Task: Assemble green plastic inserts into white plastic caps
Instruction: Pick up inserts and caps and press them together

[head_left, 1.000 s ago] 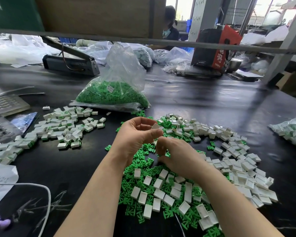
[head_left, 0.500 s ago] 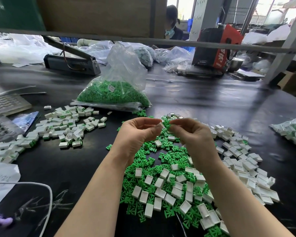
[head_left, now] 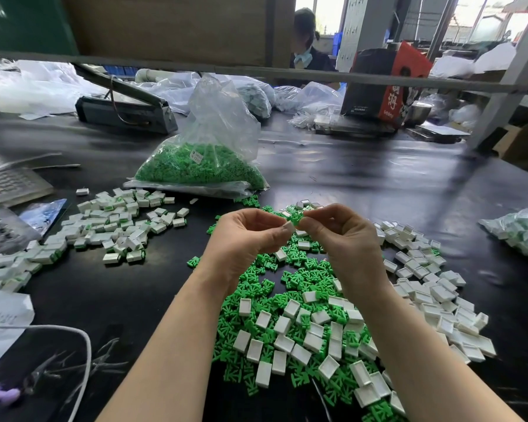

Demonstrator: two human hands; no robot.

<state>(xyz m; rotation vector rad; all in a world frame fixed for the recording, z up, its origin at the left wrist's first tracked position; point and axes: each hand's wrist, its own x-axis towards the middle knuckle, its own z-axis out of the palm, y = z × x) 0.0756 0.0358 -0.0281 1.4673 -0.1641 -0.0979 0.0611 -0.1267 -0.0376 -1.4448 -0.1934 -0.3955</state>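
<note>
Left hand (head_left: 241, 239) pinches a small white rectangular plastic cap (head_left: 289, 227) at its fingers; right hand (head_left: 342, 236) pinches a green forked plastic insert (head_left: 296, 218) — the two parts touch, raised above the black counter (head_left: 363, 184). Below them: mixed heap of loose green inserts and white caps (head_left: 302, 324). Pile of assembled white-and-green pieces (head_left: 116, 226) to the left. Clear plastic bag of green inserts (head_left: 205, 159) behind — grey heat sealer (head_left: 125, 108) beyond it.

Both bare forearms reach forward, left hand (head_left: 247, 236) and right hand (head_left: 345, 236) raised (fingertips pinched, nearly meeting).
</note>
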